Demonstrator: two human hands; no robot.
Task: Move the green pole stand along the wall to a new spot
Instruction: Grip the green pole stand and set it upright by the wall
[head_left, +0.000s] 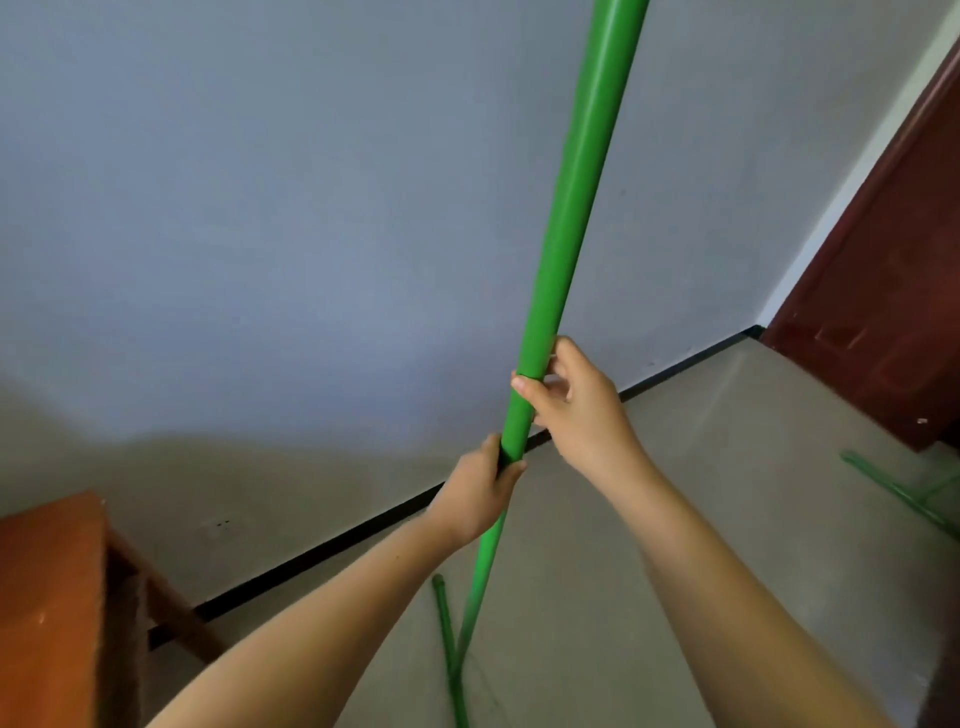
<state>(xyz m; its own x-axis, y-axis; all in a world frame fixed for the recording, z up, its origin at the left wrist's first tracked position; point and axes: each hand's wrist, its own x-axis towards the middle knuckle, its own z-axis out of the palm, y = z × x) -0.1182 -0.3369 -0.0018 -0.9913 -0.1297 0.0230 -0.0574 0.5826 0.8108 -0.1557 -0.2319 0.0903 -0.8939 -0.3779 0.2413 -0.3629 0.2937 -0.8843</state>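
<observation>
The green pole stand (571, 197) rises upright in front of a pale wall, its top running out of the frame. My left hand (480, 491) is wrapped around the pole low down. My right hand (576, 405) grips it just above, fingers curled around the shaft. The thin lower part of the pole meets a green base bar (448, 644) lying on the floor at the bottom of the view. Whether the base touches the floor I cannot tell.
A brown wooden piece of furniture (57, 613) stands at the lower left against the wall. A dark red door (893, 291) is at the right. Another green bar frame (904, 493) lies on the grey floor at the right edge.
</observation>
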